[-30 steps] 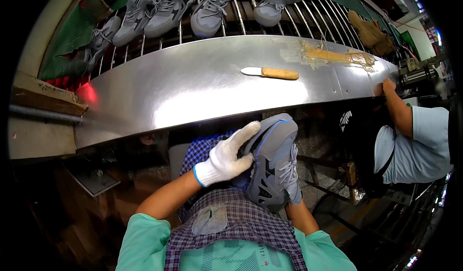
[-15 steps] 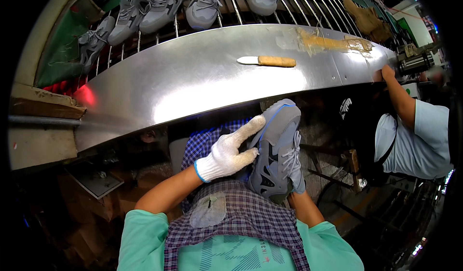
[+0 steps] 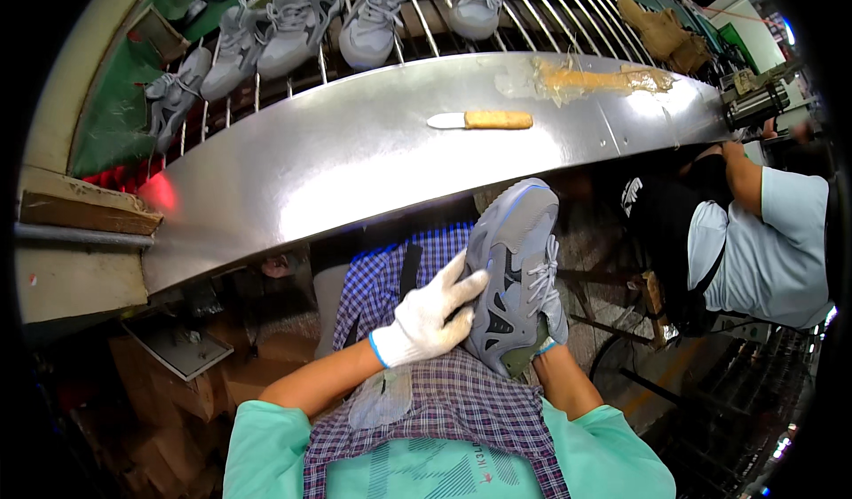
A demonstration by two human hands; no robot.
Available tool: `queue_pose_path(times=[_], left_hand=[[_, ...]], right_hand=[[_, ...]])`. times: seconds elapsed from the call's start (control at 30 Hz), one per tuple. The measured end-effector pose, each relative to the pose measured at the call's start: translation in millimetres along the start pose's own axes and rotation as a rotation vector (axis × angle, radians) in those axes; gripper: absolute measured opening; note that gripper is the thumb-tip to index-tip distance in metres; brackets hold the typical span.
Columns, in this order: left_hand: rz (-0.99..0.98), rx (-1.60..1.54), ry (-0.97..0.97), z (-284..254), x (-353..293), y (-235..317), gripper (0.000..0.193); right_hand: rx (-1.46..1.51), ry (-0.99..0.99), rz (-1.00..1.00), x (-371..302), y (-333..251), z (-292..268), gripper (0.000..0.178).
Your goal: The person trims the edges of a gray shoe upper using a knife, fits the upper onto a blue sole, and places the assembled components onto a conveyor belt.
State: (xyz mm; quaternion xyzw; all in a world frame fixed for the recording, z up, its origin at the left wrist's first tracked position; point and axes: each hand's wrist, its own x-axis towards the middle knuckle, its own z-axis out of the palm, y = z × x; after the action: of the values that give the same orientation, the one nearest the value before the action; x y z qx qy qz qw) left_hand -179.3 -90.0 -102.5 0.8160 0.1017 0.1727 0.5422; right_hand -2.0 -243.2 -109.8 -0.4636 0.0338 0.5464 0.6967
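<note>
A grey sneaker (image 3: 518, 264) with grey laces and a blue line along its sole is held toe-up over my lap, in front of the metal bench. My right hand (image 3: 554, 320), gloved, grips it from the right by the heel and ankle opening; part of that hand is hidden behind the shoe. On the other side, my left hand (image 3: 432, 314) wears a white knit glove. Its fingers are spread, with the tips touching or very close to the sole edge and side of the shoe.
A knife (image 3: 484, 121) with a wooden handle lies on the metal bench (image 3: 355, 157). Several grey sneakers (image 3: 373, 24) rest on a rack of metal bars beyond it. Brown tape (image 3: 595, 80) sticks to the bench. A co-worker (image 3: 763, 241) sits at the right.
My left hand has moved down along the shoe, from beside the forefoot toward the middle and heel. The shoe has shifted slightly to the right, still in my right hand.
</note>
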Motion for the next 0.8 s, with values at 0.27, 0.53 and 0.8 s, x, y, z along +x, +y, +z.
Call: queue_pose_path(times=[0.27, 0.53, 0.8], left_hand=[[-0.023, -0.252, 0.201, -112, 62, 23, 0.055], [-0.167, -0.211, -0.202, -154, 83, 74, 0.055], [-0.411, -0.060, -0.075, -190, 67, 39, 0.084]], right_hand=[[-0.043, -0.165, 0.027, 45, 15, 47, 0.084], [-0.111, -0.225, 0.131, 29, 27, 72, 0.083], [-1.358, -0.309, -0.163, -25, -34, 128, 0.080]])
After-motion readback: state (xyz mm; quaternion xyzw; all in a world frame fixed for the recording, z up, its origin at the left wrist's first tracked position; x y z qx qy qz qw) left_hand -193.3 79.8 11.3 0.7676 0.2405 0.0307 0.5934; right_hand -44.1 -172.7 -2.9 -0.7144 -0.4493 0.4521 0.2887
